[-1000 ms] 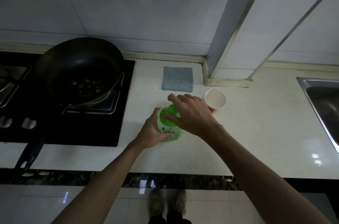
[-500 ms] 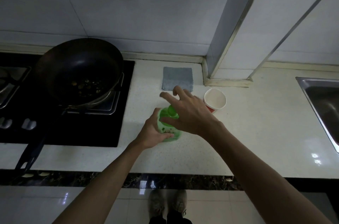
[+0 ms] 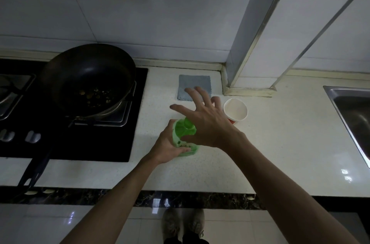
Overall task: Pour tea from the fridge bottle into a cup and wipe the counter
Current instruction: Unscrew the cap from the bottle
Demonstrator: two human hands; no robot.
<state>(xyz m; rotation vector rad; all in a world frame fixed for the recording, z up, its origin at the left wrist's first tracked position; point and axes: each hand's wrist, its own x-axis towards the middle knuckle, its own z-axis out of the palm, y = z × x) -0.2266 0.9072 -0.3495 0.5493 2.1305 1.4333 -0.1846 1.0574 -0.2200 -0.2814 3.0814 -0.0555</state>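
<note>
A green tea bottle (image 3: 180, 134) stands upright on the white counter (image 3: 280, 143). My left hand (image 3: 167, 148) is wrapped around its body from the left. Above the green cap hovers my right hand (image 3: 209, 122), fingers spread wide and thumb resting against the bottle's shoulder; the palm hides part of the cap. Just right of that hand sits a white paper cup (image 3: 235, 111) with a red base, which looks empty. A folded grey cloth (image 3: 193, 86) lies flat behind the bottle, close to the wall.
A black wok (image 3: 88, 81) holding food scraps sits on the dark gas hob (image 3: 112, 143) at the left, its handle reaching over the counter edge. A steel sink (image 3: 353, 109) is at the far right. A tiled pillar (image 3: 252, 47) rises behind the cup.
My right hand, closed around the bottle cap a second ago, has spread its fingers above the cap. The left hand and the bottle have stayed in place.
</note>
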